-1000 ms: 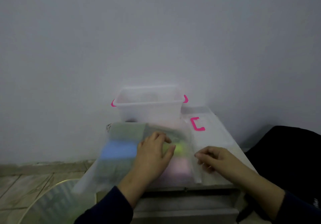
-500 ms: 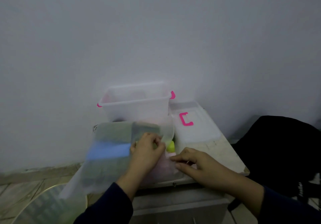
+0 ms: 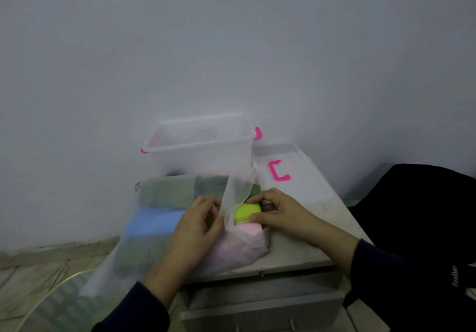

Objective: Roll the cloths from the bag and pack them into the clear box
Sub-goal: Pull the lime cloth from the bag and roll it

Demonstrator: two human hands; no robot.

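While your left hand [image 3: 198, 224] pinches the mesh bag [image 3: 154, 218] open, your right hand [image 3: 273, 209] grips the yellow-green cloth [image 3: 246, 212]; clear box [image 3: 203, 151] looks empty, nothing rolled.

2 hands [image 3: 198, 226] [image 3: 278, 213]; 1 clear box [image 3: 201, 148]; 1 lid [image 3: 291, 177]; 1 bag [image 3: 159, 228]; approx 5 cloths [image 3: 246, 212].
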